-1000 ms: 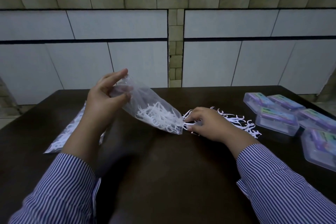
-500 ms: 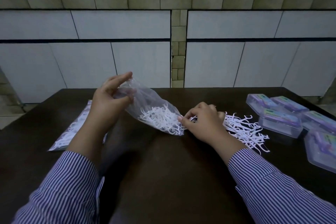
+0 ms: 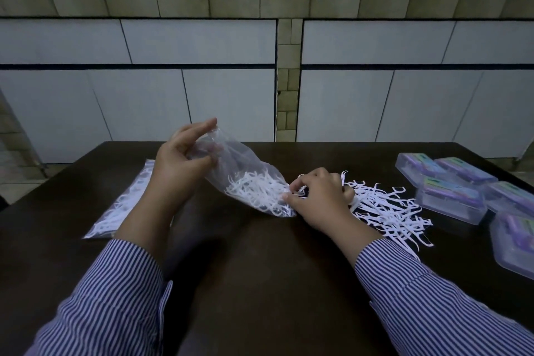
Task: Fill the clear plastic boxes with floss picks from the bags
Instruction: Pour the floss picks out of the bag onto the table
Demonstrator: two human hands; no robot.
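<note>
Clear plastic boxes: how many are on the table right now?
5, all clustered at the table's right edge: two at the back, one in front of them, one further right, and the nearest, cut off by the frame. More may lie out of frame.

Bare dark table [image 3: 260, 283] open near side of both hands. Right of right hand [image 3: 320, 199]: loose floss picks [image 3: 390, 211], then clustered plastic boxes [image 3: 450, 199]. Left of left hand [image 3: 179, 165]: flat bag [image 3: 121, 205]. Between hands: tilted bag [image 3: 248, 182].

white floss picks [image 3: 384, 208], clear bag [image 3: 245, 165], dark brown surface [image 3: 260, 269], blue-white striped sleeves [image 3: 115, 298], clear boxes [image 3: 450, 199] w/ purple-green labels.
</note>
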